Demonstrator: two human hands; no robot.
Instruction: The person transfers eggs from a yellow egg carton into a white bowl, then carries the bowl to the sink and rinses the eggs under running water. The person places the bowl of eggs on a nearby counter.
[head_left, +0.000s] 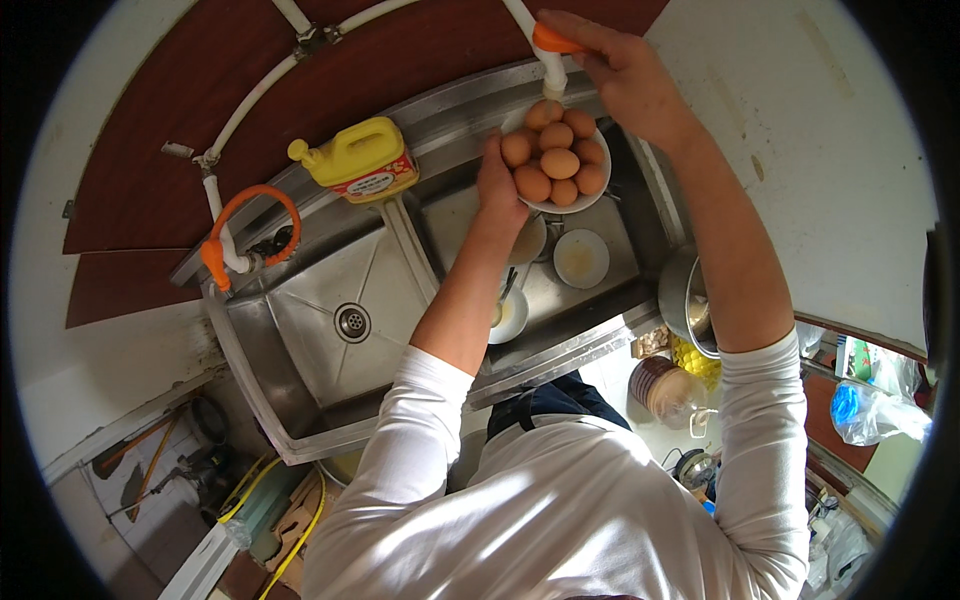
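Observation:
My left hand (504, 182) grips the left rim of a white bowl (604, 180) heaped with several brown eggs (559, 163). The bowl is above the right basin of a stainless steel sink (450, 217), just below the mouth of a white plastic tap (553, 75). My right hand (619, 67) has its fingers on the tap's orange handle (553, 39). Below the eggs, a white dish with some liquid (581, 259), a bowl partly covered by my left forearm (529, 238) and another with a spoon (513, 315) sit in the basin.
A yellow plastic jug (367, 161) stands at the sink's back ledge. Left of it are an orange hose (259, 189) and a second tap over the left basin, with its drain (352, 322). A metal pot (681, 300) is beside the sink's right end, near my right forearm.

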